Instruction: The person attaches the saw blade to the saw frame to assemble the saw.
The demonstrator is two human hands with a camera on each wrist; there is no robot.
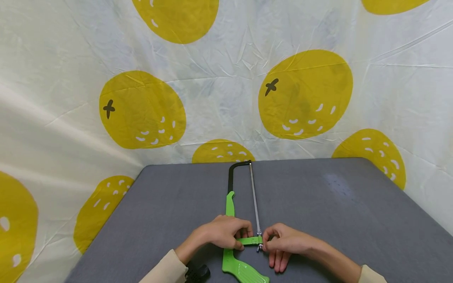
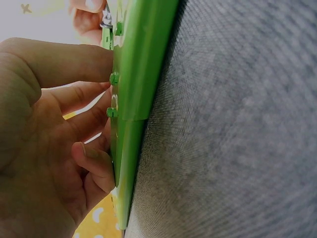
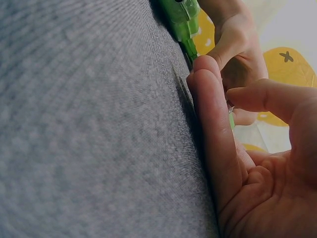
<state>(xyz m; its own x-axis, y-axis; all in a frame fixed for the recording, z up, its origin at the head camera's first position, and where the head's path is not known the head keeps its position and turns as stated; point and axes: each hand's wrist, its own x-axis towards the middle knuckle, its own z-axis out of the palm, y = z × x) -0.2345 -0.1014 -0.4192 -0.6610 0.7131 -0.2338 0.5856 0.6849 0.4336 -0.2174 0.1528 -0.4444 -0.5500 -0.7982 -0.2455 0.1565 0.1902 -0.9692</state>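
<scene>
A hacksaw [image 1: 230, 204] with a green handle and a black front bow lies flat on the grey surface, its handle toward me. Its silver blade [image 1: 255, 196] runs along the right side to a short green crossarm [image 1: 249, 241]. My left hand [image 1: 226, 232] holds the saw at that crossarm, thumb on the near side and fingers on the far side. At the crossarm's right end, beside a small metal wing nut [image 1: 260, 248], my right hand [image 1: 284, 239] pinches the fitting with thumb and forefinger. Its other fingers extend low against the surface; the pinched spot is partly hidden.
The grey cloth-covered table [image 1: 177, 196] reaches back to a white curtain [image 1: 226, 106] printed with large yellow fruit. A small black object [image 1: 198, 273] sits beside the left wrist, partly under the sleeve.
</scene>
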